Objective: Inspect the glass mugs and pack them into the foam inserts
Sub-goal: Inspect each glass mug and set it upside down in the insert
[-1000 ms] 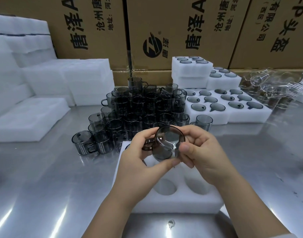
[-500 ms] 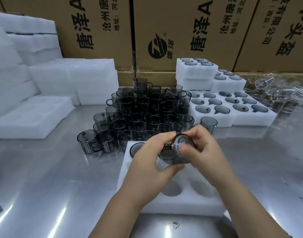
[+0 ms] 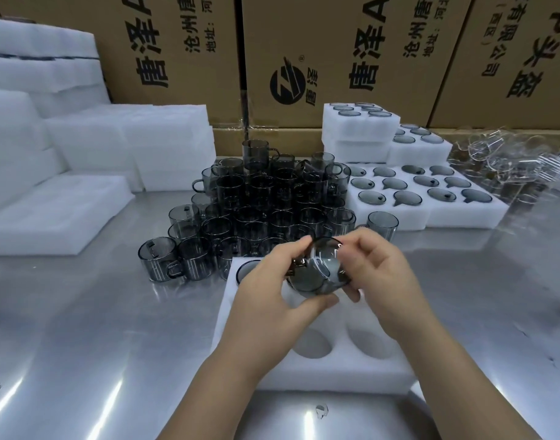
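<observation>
A steel worktop [image 3: 81,312] fills the view, backed by a wall of printed cardboard cartons [image 3: 177,42]. Blank foam blocks [image 3: 50,211] are stacked at the left. At the right are filled foam inserts [image 3: 446,217], with mug rims showing in their pockets. Between them stands a dense heap of smoked glass mugs [image 3: 266,201], several layers high.

Nearest the person lies the foam insert [image 3: 335,376] being loaded. One mug [image 3: 246,271] is seated in its far-left pocket, and two near pockets [image 3: 310,344] are bare.

Just above the insert, the mug under inspection [image 3: 316,274] is held tilted, with its mouth turned partly toward the camera. The left hand [image 3: 272,300] wraps it, fingers [image 3: 300,246] curled over the rim and the thumb under the near wall. The right hand [image 3: 386,281] pinches the opposite side.

The mug looks light, rigid and slick (thin-walled glass, so a knock against a neighbour could chip it). The sound hold is probably around the body, not by the small handle, with the base lowered squarely into a pocket so that the foam takes it without forcing.
</observation>
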